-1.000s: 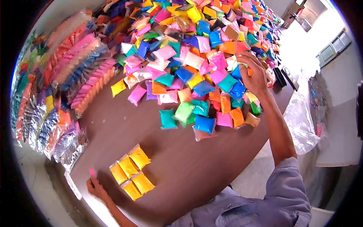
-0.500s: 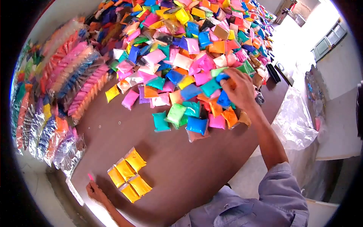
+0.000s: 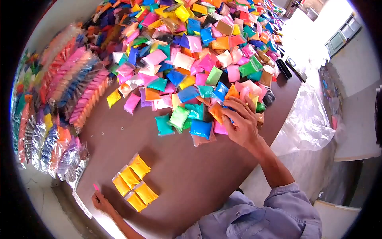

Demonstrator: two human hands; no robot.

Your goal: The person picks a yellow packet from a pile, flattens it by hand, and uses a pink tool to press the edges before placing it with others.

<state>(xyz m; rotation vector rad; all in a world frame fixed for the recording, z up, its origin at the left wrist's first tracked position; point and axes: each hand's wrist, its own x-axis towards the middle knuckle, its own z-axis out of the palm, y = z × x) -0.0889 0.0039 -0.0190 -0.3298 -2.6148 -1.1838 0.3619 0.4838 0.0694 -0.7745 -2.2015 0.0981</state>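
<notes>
Under both hands runs a brown table (image 3: 191,175), bare for a good stretch betw. the L and R grips. Just beyond the R hand (image 3: 241,119), & spreading far past it, sits a big heap of sealed packets (image 3: 183,61), all mixed: pink, blue, orange, yellow, green, teal etc. Well ahead of the L hand (image 3: 103,203), along that side of the table, I see long clear bags of stacked packets (image 3: 73,71), colour by colour. Off to the right of the R hand, past the table edge, hangs crumpled clear plastic (image 3: 304,123). Behind the R hand comes a grey-blue sleeve (image 3: 292,205), ending approx. at the elbow.

R hand is palm down on the heap's near edge, fingers curled, gap from thumb to fingers narrow. An orange packet (image 3: 216,112) is at its fingertips; can't tell from here if it's gripped or only touched. L hand is low by the table edge, well apart from the R, thumb & finger pinched on a pink scrap (image 3: 96,187), v. small, poking up past the tips.

Just right of the L grip: five yellow packets (image 3: 129,176), laid flat in two rows, 3 + 2, close together. Farther along the table from the R grip, a black case (image 3: 283,69). Just left of the R fingers, a blue packet (image 3: 201,129) on top of a brownish one (image 3: 205,140), then a lt. green packet (image 3: 179,116) & a teal packet (image 3: 162,125).
</notes>
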